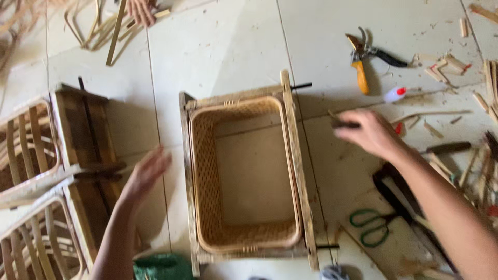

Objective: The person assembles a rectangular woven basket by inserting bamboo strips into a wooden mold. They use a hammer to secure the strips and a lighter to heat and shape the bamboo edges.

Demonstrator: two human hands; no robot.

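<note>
Fingers [155, 158] of the left hand [145, 173] spread open at nine o'clock of the woven bamboo basket [244, 173] in its wooden frame [298, 155], while the right hand [368, 135] at three o'clock pinches a thin dark stick [343, 123].

head camera, looking straight down, close over tiled floor [233, 41]

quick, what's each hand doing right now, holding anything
Left hand: open, empty, blurred, beside the woven basket.
Right hand: closed on a thin dark stick-like tool; kind cannot be told.
</note>
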